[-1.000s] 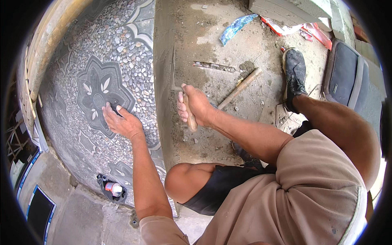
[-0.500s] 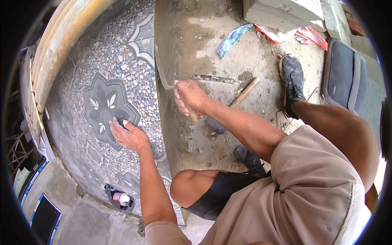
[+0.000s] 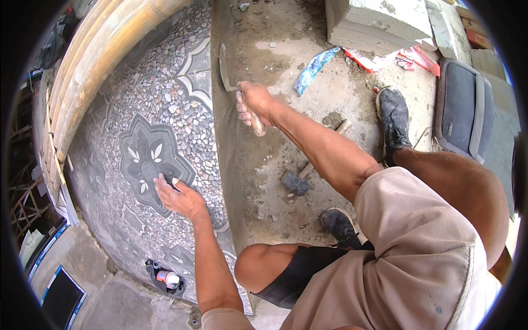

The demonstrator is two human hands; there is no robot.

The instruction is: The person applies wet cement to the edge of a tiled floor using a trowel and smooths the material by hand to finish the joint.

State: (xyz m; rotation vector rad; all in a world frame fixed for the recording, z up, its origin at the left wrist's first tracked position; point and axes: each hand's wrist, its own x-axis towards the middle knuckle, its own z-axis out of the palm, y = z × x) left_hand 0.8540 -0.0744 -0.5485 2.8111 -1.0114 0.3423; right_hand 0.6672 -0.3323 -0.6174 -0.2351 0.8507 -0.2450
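Observation:
My right hand [image 3: 255, 104] is closed round the wooden handle of a trowel [image 3: 224, 70]. The trowel's thin blade, seen nearly edge-on, lies along the grey side below the edge of the patterned tiles [image 3: 204, 148]. My left hand [image 3: 181, 199] rests on those tiles with its fingers stretched out, over a dark flower motif set among printed pebbles. It holds nothing. On the dusty ground right of the tiled ledge lies a mallet [image 3: 296, 183] with a dark head and a wooden handle, partly covered by my right forearm.
Bamboo poles [image 3: 82, 88] lean at the far left. A bottle [image 3: 169, 279] on a black bag stands at the near end of the tiles. Pale blocks [image 3: 379, 25], a blue wrapper [image 3: 314, 70], red-white packaging [image 3: 366, 54] and a dark case [image 3: 463, 107] lie around the ground at right.
My right hand has moved the trowel farther away along the tile edge, uncovering more of the mallet. My left hand stays on the flower motif. The whole view has shifted slightly.

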